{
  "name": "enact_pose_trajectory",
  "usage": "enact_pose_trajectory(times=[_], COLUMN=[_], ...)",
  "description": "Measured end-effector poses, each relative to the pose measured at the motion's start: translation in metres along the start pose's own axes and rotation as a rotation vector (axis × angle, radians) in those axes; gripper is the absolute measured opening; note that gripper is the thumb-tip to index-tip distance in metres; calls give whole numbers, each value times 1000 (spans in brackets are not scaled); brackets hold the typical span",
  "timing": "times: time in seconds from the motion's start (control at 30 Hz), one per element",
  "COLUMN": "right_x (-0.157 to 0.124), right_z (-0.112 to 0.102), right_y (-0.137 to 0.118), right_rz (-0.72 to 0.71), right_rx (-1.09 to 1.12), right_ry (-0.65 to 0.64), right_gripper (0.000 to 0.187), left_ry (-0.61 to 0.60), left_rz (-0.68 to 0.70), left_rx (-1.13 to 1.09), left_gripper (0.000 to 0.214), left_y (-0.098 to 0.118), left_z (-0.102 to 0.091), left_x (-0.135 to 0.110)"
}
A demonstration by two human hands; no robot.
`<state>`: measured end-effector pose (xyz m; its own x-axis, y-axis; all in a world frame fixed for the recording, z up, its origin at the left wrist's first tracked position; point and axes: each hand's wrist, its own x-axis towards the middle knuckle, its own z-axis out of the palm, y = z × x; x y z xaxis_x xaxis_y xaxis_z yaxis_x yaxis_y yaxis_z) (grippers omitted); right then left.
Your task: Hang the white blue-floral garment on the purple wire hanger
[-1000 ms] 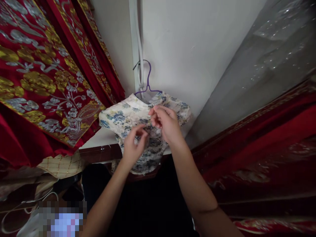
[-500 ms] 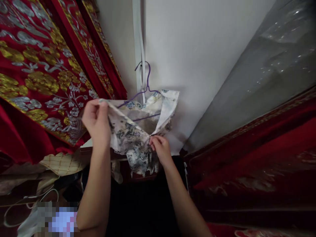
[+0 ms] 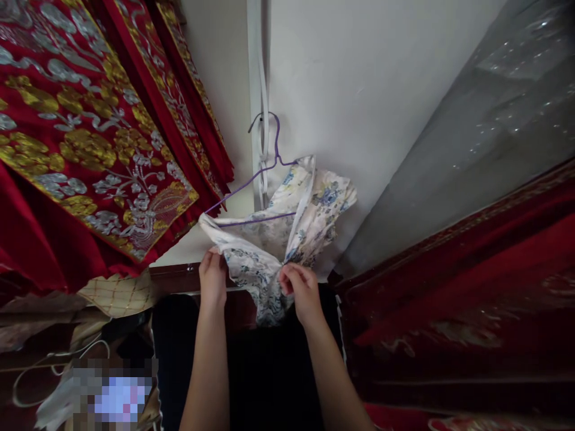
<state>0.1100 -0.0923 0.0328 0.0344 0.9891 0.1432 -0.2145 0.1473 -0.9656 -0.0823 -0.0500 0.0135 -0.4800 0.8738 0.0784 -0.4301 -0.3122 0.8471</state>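
Note:
A small white garment with blue flowers (image 3: 309, 209) hangs half off a purple wire hanger (image 3: 258, 176) hooked on the wall. The hanger's left arm is bare. My left hand (image 3: 212, 278) grips the garment's left edge just below that bare arm. My right hand (image 3: 300, 286) pinches the bunched fabric lower down at the front. Both hands are closed on the cloth.
Red cloth embroidered in gold and silver (image 3: 81, 137) hangs at the left. A garment under clear plastic (image 3: 471, 179) hangs at the right, with red fabric below it. A white wall (image 3: 359, 78) is behind. Dark wooden furniture (image 3: 179, 278) stands below.
My left hand has dropped from up beside the hanger's left tip to a lower spot near my right hand. The garment's left side has slid off the hanger.

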Motion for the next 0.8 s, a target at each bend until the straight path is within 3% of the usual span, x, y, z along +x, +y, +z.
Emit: enact_pose_trajectory(times=[0.17,0.23,0.3,0.4,0.47,0.57,0.67,0.8], right_x=[-1,-2,-3,-3,-3,-1,2,5], right_z=[-9,-7,-5,-8,-17,-36,-47,-32], right_y=[-1,-2,-2,2,7,19,30,31], right_rz=[-24,-26,-24,6,75,266,364,248], right_rx=[55,65,52,24,-33,-256,-445,-332], right_ry=[35,31,19,9,-33,-276,-506,-321], right_gripper=[33,33,33,33,32,32,31,33], left_ry=[-166,-275,-372,-448,-397,-297,-311,-465], left_rz=[196,165,92,52,48,-3,-58,-87], left_rx=[626,824,882,740,559,275,70,69], left_gripper=[14,13,13,17,15,17,15,12], left_y=[10,12,10,7,8,15,25,36], left_z=[-9,-14,-17,-14,-7,5,15,25], left_x=[-5,-6,-10,-18,-23,-30,-39,-57])
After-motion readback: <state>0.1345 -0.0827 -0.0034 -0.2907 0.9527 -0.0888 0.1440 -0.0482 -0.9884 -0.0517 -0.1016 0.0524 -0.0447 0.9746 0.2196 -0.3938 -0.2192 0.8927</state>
